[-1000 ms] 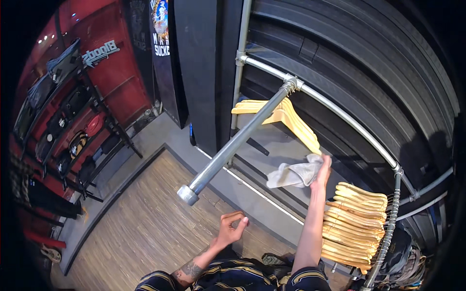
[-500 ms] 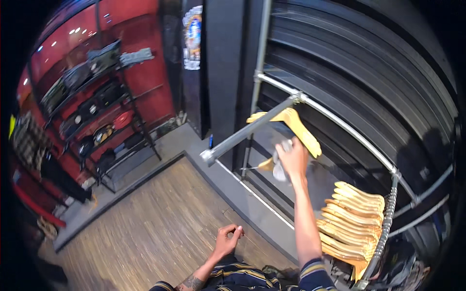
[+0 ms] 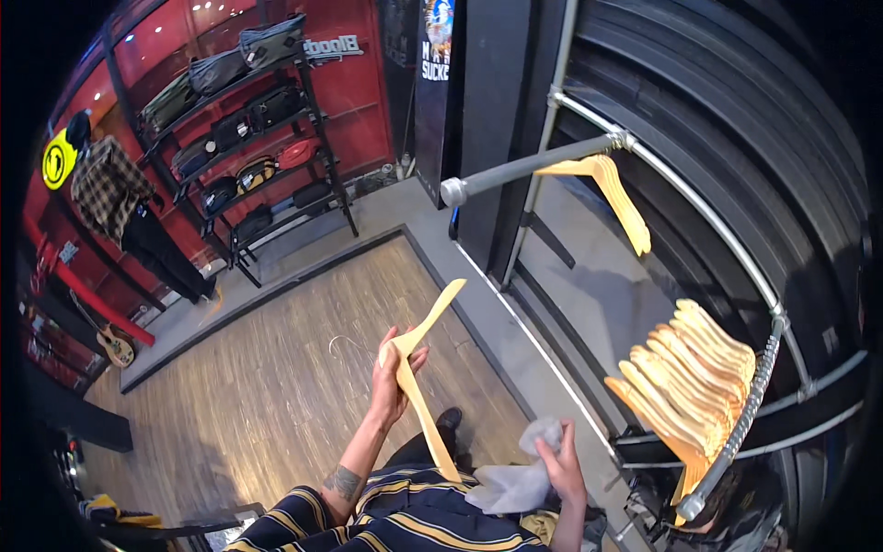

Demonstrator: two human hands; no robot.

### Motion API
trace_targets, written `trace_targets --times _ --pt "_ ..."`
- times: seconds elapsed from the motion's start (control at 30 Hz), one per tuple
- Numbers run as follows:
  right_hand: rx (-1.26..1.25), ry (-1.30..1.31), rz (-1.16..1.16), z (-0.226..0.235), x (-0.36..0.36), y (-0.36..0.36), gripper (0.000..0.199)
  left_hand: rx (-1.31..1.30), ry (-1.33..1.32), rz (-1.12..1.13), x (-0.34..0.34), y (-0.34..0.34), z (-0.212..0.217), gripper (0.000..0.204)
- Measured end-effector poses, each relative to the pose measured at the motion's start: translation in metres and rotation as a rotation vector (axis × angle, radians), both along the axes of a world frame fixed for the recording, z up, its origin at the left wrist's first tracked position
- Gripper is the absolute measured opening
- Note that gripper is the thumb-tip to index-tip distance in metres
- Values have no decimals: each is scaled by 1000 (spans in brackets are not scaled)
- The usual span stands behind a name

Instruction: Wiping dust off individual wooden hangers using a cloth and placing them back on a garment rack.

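A light wooden clothes hanger (image 3: 419,394) with a thin metal hook is gripped at its middle by my left hand (image 3: 390,379), in front of my body. One arm of it points up and away, the other down toward my striped shirt. My right hand (image 3: 563,458) is closed on a pale grey cloth (image 3: 515,480), which hangs crumpled in front of my waist. Ahead to the right, more wooden hangers (image 3: 618,198) hang close together from a short metal bar (image 3: 533,169).
At the right, several wooden hangers (image 3: 690,373) crowd a curved metal rail (image 3: 741,437). A shelf rack (image 3: 267,147) of bags stands at the far left, beside a mannequin in a checked shirt (image 3: 108,189). Dark clothes lie under the rail. Wooden flooring (image 3: 267,368) stretches ahead.
The hanger and cloth have come down from near the bar to my body. My left hand has taken hold of the hanger; my right hand keeps the cloth. The view has turned left.
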State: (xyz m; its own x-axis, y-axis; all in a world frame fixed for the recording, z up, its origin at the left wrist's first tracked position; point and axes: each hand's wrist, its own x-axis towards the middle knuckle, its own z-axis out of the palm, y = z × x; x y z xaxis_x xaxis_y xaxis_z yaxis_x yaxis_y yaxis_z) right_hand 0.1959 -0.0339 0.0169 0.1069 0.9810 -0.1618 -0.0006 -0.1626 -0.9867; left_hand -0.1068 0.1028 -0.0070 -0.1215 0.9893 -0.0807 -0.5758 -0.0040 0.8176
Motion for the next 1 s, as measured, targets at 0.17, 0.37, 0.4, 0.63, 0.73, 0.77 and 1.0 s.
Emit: trace_targets --times 0.17,0.37,0.4,0.63,0.73,0.77,1.0 --pt "471 -131 23 55 -63 34 67 -92 -78 -259 33 -17 19 85" --pt "907 -952 229 32 -134 96 48 -241 -106 -116 43 -46 35 64" --pt "843 -1077 140 31 -118 109 47 -285 -169 -130 33 -40 36 63" --pt "572 -981 -173 35 -88 183 32 -132 -82 -129 -35 -34 52 71" --pt "850 -1160 -227 21 -127 168 30 -123 -54 -125 -64 -34 57 71" --pt "782 -1141 -183 21 -137 164 30 -131 -32 -124 -74 -32 58 71" --pt "551 -949 -191 23 -155 180 32 -107 28 -183 -126 -4 51 71"
